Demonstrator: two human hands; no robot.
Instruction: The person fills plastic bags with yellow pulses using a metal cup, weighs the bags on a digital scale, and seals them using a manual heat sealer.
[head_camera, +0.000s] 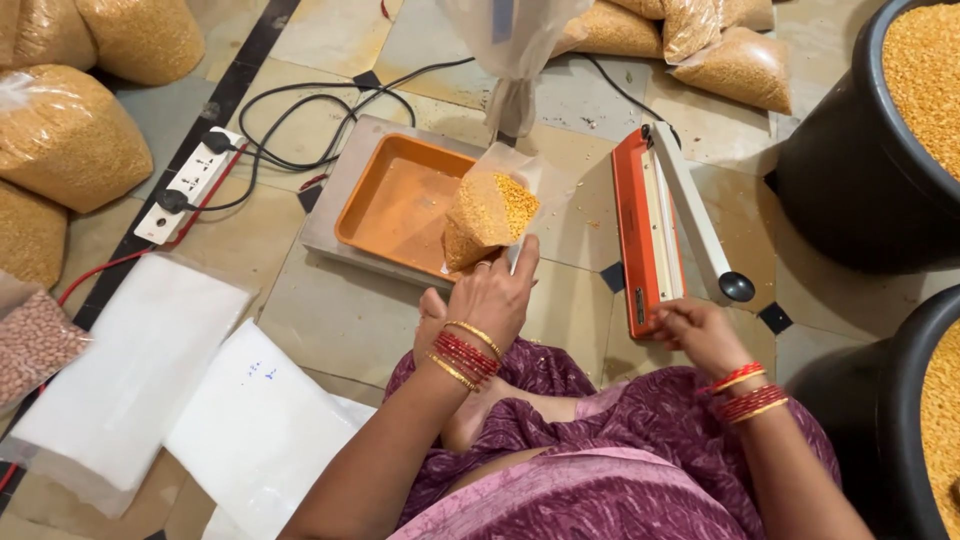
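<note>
My left hand (490, 295) grips a clear plastic bag of yellow split lentils (487, 212), holding it upright on the near right corner of an orange tray (390, 205) that sits on a grey weighing scale (330, 215). The bag's open top flares upward. My right hand (695, 330) rests on the near end of an orange heat sealer (640, 230), whose white arm (690, 210) is raised and ends in a black knob. Both wrists wear red and gold bangles.
Stacks of flat clear bags (130, 370) lie at the left. Filled lentil bags (70, 135) pile up at the far left and top right (735, 65). Two black tubs of lentils (860, 160) stand at the right. A white power strip (190, 185) with cables lies beyond the scale.
</note>
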